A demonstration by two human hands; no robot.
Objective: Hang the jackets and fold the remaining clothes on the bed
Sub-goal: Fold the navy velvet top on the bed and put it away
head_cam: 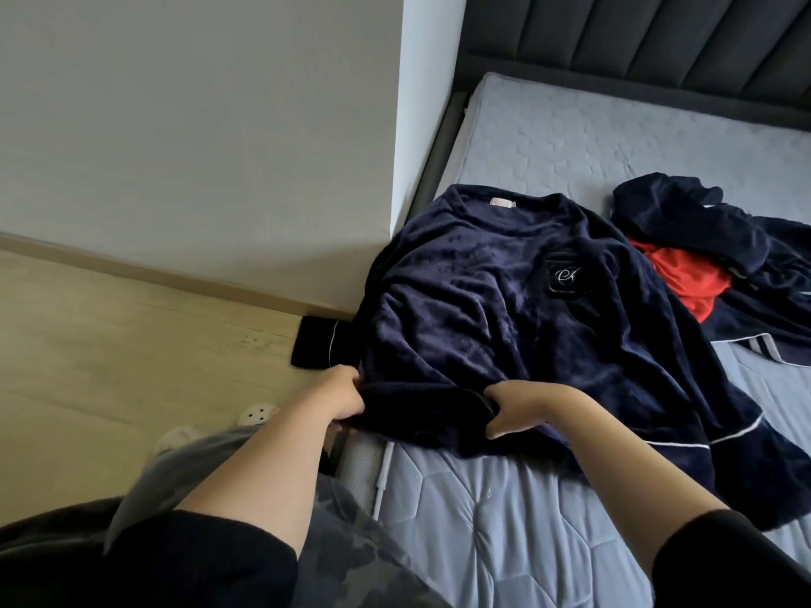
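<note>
A navy fleece top (496, 309) with a white emblem on its chest pocket lies spread face up on the grey-blue bed (548, 133). One sleeve hangs over the bed's left side, its cuff (318, 349) touching the floor. My left hand (342, 394) grips the top's bottom hem at the left corner. My right hand (522, 408) grips the same hem further right, thumb underneath. Behind it, at the right, a second navy garment (711, 226) lies crumpled over a red piece of clothing (687, 278).
A white wall (197, 125) juts out close to the bed's left edge. Pale wood floor (109, 344) lies to the left, with my white slipper (259, 415) on it. A dark padded headboard (658, 41) stands at the back.
</note>
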